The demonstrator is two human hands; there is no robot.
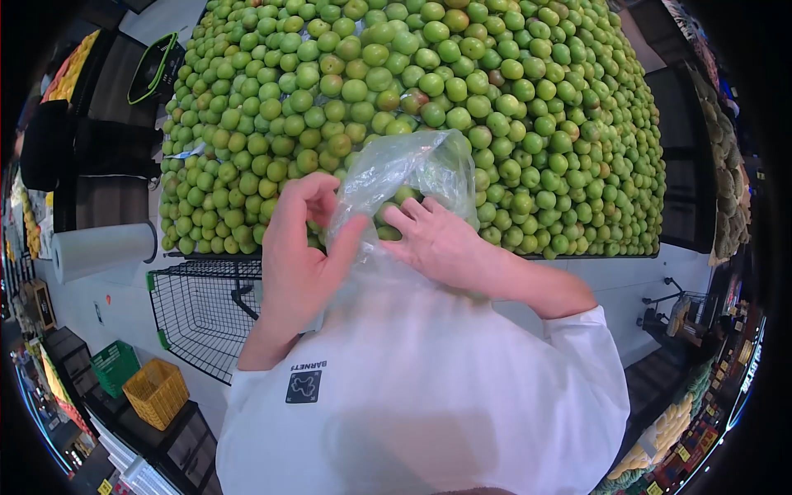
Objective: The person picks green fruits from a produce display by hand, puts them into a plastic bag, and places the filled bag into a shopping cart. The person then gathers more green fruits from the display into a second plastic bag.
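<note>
A clear plastic bag (pixel 388 165) is spread in front of my chest, its far part standing up against the heap of round green fruits (pixel 511 91). At the bag's left side is my left hand (pixel 301 243), its thumb against the plastic and its fingers curved but apart from the thumb. My right hand (pixel 445 243) lies at the bag's near right part, fingers bent over the plastic and closed on it. Some green fruits show through and beside the bag; whether any lie inside I cannot tell.
A black wire shopping cart (pixel 202 309) stands at the left under the display's edge. Beyond it are a roll of plastic bags (pixel 103 252), a green basket (pixel 115 367) and a yellow basket (pixel 157 393). A person in dark clothes (pixel 91 148) is at the far left.
</note>
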